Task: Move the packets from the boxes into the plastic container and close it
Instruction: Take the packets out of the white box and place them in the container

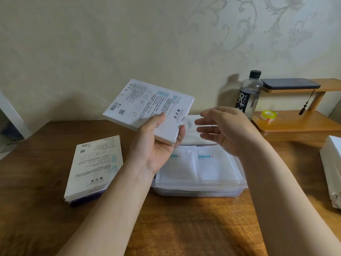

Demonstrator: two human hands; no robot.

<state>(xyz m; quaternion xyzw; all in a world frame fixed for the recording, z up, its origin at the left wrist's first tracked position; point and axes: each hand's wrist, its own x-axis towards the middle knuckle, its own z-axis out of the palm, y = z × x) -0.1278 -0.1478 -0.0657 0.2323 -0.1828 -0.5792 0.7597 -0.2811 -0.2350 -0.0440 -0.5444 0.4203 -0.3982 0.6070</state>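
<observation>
The wooden tabletop [184, 228] is taking up most of the view. One wooden shelf [299, 124] is sitting on it at the far right against the wall.

One clear plastic container [199, 190] is sitting in the middle of the tabletop with its top open, just under both hands.

Two boxes, both white with printed backs facing up. One box [94, 167] is lying flat on the tabletop left of the container, near it but not touching. The other, the held box [147, 102], is being kept up in the air, tilted, over the far left corner of the container.

The left grip [156, 145] is grasping that held box by its near end, thumb on top and fingers curling underneath. The right grip [227, 130] is hovering over the back of the container, released, fingers spread and pointing toward the held box, holding nothing. It's reaching near the box's end, but I can't tell if it's touching. Something white is showing behind the container under that hand, can't tell what.

One white bundle [332, 170] is poking in at the right edge.

Two packets are showing on top inside the container, side by side: a left packet [177, 167] and a right packet [214, 163]. More layers are showing through the wall below, can't count them.

One bottle [249, 97] is standing upright just left of the shelf. One dark phone [289, 84] is lying on the shelf's top level, and one tape roll [268, 115] is sitting on its lower level.
</observation>
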